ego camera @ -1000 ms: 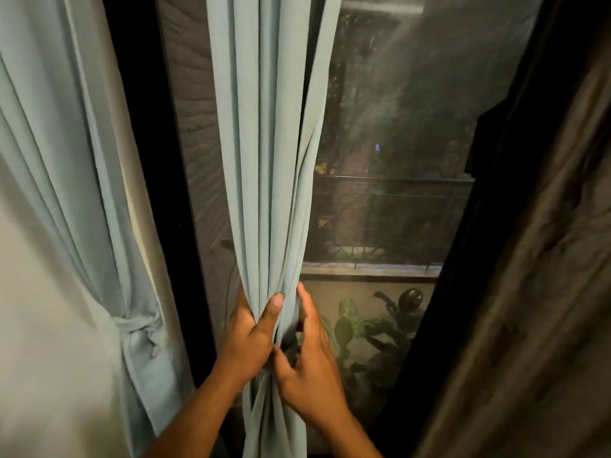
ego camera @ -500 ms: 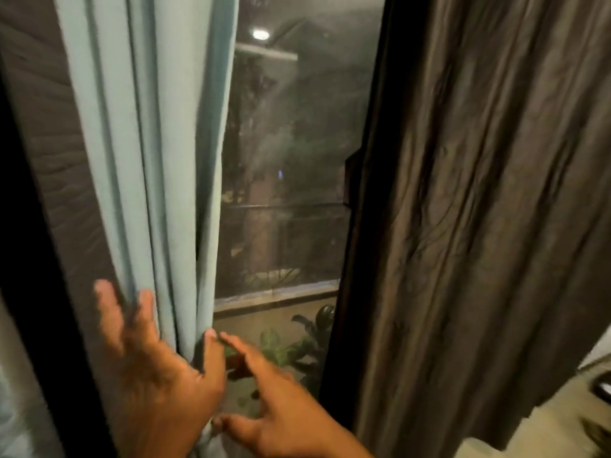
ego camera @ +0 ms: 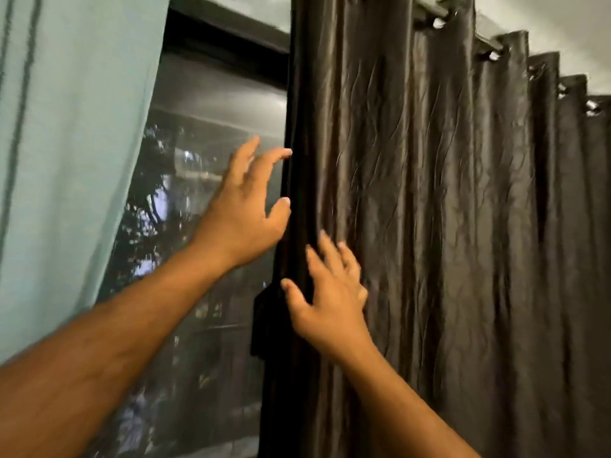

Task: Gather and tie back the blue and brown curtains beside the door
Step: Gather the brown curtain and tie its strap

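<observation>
The brown curtain (ego camera: 446,226) takes up most of the right side of my view, a dark, slightly shiny fabric, wrinkly all over and hanging in tall vertical pleats from metal eyelets on a dark rod (ego camera: 489,44) just under the pale ceiling. Over on the left is the blue curtain (ego camera: 66,143), a matte pale blue-green cloth with a few soft folds, slanting down toward the lower left. Between the two is the glass door (ego camera: 205,133) with its dark frame, and all you get through it is blurry trees and some bright patches, so I can't make out much out there. Nothing's really in my way, both arms reach straight across the glass to the brown curtain's left edge. My left hand (ego camera: 241,206) is up by that edge with the fingers (ego camera: 274,157) spread and lightly bent, fingertips right at the fabric, holding nothing; whether they actually touch it I can't tell. My right hand (ego camera: 330,302) sits lower, fingers loosely spread against the front folds just beside the edge, thumb out toward the dark hem, also not gripping anything.
</observation>
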